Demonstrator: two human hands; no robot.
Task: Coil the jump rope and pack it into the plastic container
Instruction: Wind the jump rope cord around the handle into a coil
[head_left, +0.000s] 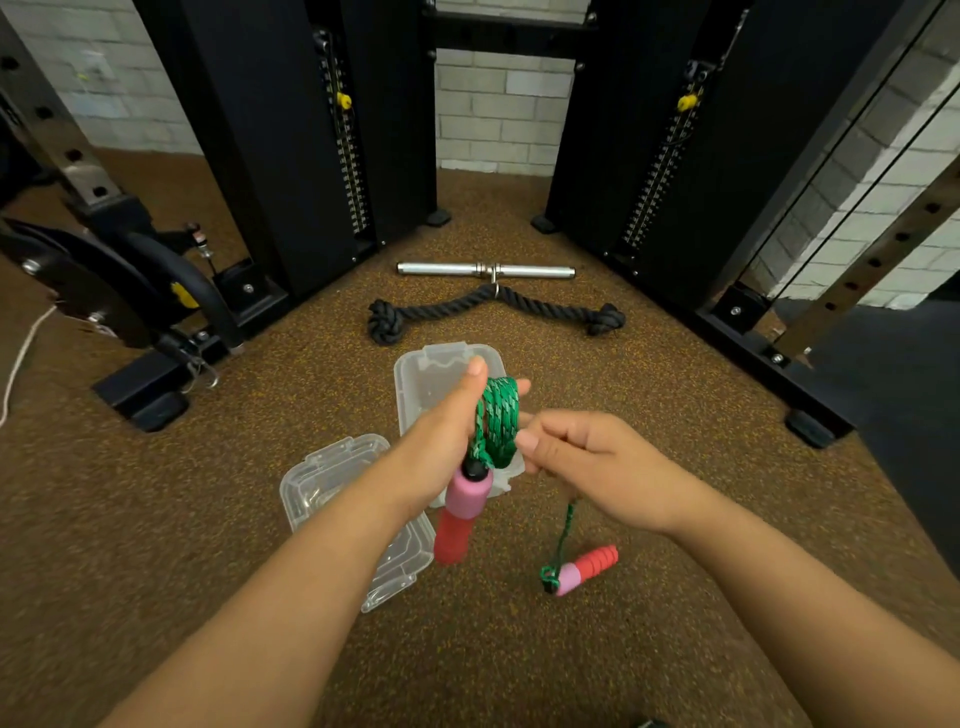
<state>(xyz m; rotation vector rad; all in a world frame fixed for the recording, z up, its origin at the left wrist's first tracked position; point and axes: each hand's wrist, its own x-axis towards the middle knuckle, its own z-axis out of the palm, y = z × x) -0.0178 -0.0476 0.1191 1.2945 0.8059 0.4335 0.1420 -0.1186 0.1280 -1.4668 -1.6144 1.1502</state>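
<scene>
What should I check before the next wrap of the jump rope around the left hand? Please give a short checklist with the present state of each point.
1. Coil of green rope sits around the left hand: ok.
2. First handle hangs below the left hand's grip: ok.
3. Right hand pinches the free rope: ok.
4. Second handle is off the floor: cannot tell.
5. Container is open and free of things: ok.
6. Lid lies apart, beside the container: ok.
</scene>
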